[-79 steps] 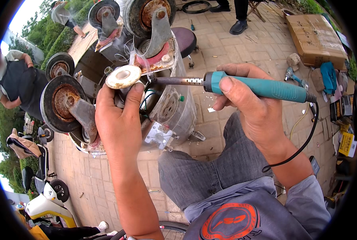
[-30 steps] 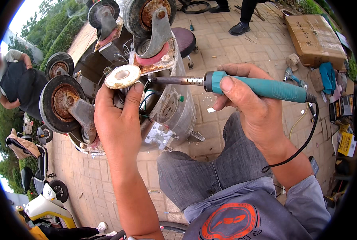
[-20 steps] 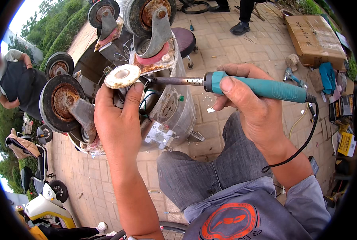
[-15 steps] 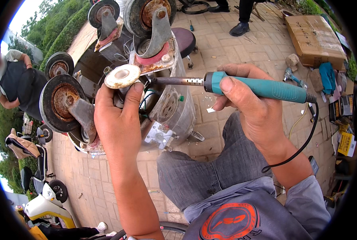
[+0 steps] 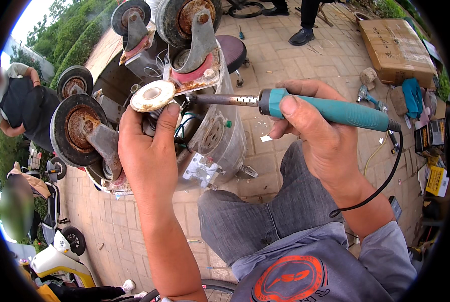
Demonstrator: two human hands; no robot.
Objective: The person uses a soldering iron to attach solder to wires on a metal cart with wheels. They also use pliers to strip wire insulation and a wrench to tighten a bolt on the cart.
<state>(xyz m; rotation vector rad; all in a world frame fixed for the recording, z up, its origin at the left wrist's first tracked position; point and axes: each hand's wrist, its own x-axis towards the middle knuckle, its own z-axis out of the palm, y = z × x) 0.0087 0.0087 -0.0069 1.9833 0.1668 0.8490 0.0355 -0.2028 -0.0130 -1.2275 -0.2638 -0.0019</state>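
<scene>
My right hand [image 5: 318, 128] grips the teal handle of a soldering iron [image 5: 343, 111], its metal shaft pointing left. The iron's tip reaches close to my left fingertips, where small wires [image 5: 187, 126] show; whether it touches anything is hidden. Between thumb and fingers, my left hand [image 5: 149, 138] holds a round cream-coloured flanged fitting [image 5: 153, 95] with a threaded stem and a hole in its centre. Both hands are over an upturned machine body [image 5: 217, 136] with rusty caster wheels [image 5: 79, 130] facing up.
A black cord [image 5: 371, 196] hangs from the iron past my right forearm. A stool [image 5: 232, 50] stands behind the machine. At the right lie a cardboard box [image 5: 396, 48] and tools. People stand at the far left and back; a scooter [image 5: 58, 256] is parked lower left.
The fitting and my left fingers have shifted very slightly left. My right hand and the iron have edged a little to the right. A blurred figure now shows near the scooter.
</scene>
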